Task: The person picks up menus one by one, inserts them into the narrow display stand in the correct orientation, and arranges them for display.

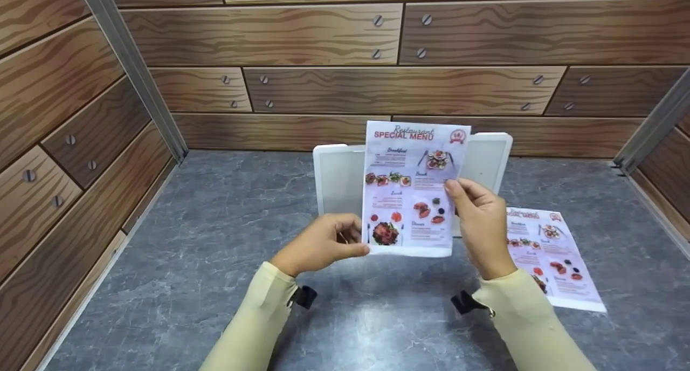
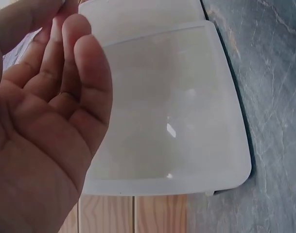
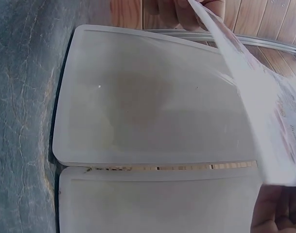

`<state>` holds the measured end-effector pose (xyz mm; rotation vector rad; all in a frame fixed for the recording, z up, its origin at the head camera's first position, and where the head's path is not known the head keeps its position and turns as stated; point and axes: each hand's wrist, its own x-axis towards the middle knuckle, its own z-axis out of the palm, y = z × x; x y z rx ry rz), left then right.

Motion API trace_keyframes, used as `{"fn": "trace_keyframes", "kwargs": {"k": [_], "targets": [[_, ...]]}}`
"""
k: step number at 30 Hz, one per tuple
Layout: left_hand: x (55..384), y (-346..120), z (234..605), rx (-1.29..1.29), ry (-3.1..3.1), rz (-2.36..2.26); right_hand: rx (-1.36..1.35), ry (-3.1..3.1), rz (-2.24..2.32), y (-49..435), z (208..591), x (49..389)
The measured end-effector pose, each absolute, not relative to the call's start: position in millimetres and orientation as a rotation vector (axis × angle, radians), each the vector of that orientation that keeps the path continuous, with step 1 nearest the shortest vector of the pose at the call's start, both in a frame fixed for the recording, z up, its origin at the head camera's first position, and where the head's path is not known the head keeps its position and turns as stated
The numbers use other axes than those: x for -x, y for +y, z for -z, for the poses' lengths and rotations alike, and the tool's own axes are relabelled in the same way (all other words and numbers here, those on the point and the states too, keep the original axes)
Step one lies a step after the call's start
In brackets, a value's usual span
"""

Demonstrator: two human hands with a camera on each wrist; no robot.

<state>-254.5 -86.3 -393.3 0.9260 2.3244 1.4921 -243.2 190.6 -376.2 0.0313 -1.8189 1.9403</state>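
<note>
Head view: the menu sheet (image 1: 407, 204) is held up between two hands, its printed face toward the wearer and its long axis nearly upright. The left hand (image 1: 321, 244) pinches the lower-left corner between thumb and fingers; the right hand (image 1: 480, 225) grips the right edge, its fingers set above the middle of the sheet. Directly beyond both sets of fingers stand two white-rimmed panels (image 1: 338, 179), one showing past each long edge of the sheet, so that the sheet covers the place where they meet. A second menu sheet (image 1: 566, 268) lies on the desk (image 1: 205, 263) to the right of the right fingers, the nearer pair, and is partly hidden by that arm. Left wrist view: the left fingers are curled toward the thumb, with a panel's broad face just behind them; little of the held sheet shows. Right wrist view: the sheet appears almost edge-on, spanning from one hand's fingers to the other's, in front of the panels, whose seam is visible; whether sheet and panels touch cannot be told.
</note>
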Motion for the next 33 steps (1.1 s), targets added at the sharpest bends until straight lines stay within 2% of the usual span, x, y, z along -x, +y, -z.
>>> {"fn": "trace_keyframes", "kwargs": {"k": [9,23,33], "targets": [[256.1,-101.5,388.3,-0.9,2.339,-1.49,-0.021,-1.805,-1.968,190.2,375.5,242.8],[258.4,-92.5,383.8,-0.733,2.376,-2.009,-0.129,-2.112,-1.916,178.3,374.5,232.7],[255.8,-88.3,382.9,-0.696,2.533,-1.863,-0.128,-2.1,-1.906,177.1,375.6,234.5]]}}
